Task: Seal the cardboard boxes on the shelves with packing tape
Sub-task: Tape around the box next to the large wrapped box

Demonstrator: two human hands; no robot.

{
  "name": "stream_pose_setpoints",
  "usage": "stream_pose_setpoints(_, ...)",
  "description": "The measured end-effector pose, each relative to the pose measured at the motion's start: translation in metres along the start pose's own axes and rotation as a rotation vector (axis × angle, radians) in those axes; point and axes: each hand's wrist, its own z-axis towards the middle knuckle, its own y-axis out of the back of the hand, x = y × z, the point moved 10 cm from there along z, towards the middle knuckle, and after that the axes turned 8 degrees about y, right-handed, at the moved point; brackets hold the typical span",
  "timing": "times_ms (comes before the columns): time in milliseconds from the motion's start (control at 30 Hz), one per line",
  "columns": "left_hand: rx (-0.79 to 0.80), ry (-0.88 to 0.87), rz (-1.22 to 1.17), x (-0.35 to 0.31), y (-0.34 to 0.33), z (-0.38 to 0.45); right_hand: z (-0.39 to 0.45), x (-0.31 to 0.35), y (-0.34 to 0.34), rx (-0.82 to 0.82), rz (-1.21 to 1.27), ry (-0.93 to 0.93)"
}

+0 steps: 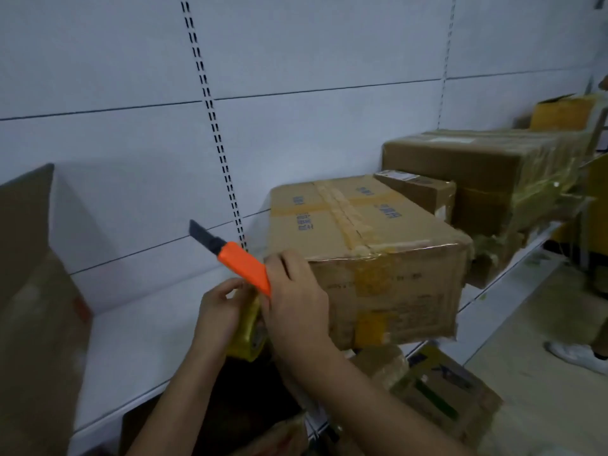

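Observation:
A brown cardboard box (378,245) with tape along its top seam sits on the white shelf (138,350). My right hand (292,301) grips an orange utility knife (237,261), its dark blade out and pointing up-left, right at the box's near left corner. My left hand (220,307) holds a roll of yellowish packing tape (248,334) just below the knife, beside the box's left end. A clear strip of tape seems to run from the roll up toward the box's corner; it is faint.
More taped boxes (487,169) stand further right on the shelf, a small one (424,189) between them. A tall cardboard panel (29,291) stands at the left. Boxes (437,390) sit below the shelf. A person's white shoe (575,355) is on the floor at right.

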Motion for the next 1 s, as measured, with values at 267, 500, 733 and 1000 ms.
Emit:
stream_pose_setpoints(267, -0.526, -0.174, -0.097, 0.008, 0.108, -0.042, 0.014, 0.077, -0.059, 0.586, 0.664, 0.117)
stream_pose_setpoints(500, -0.490, -0.208, -0.197, 0.011, 0.079, -0.049, 0.056, -0.064, 0.075, 0.127, 0.142, -0.213)
stream_pose_setpoints(733, -0.447, -0.280, -0.179, -0.009, 0.046, -0.040, 0.003, -0.106, 0.022, 0.420, 0.751, -0.684)
stream_pose_setpoints(1000, -0.718, -0.336, -0.122, -0.017, 0.089, -0.016, 0.007, -0.037, -0.050, 0.397, 0.781, -0.432)
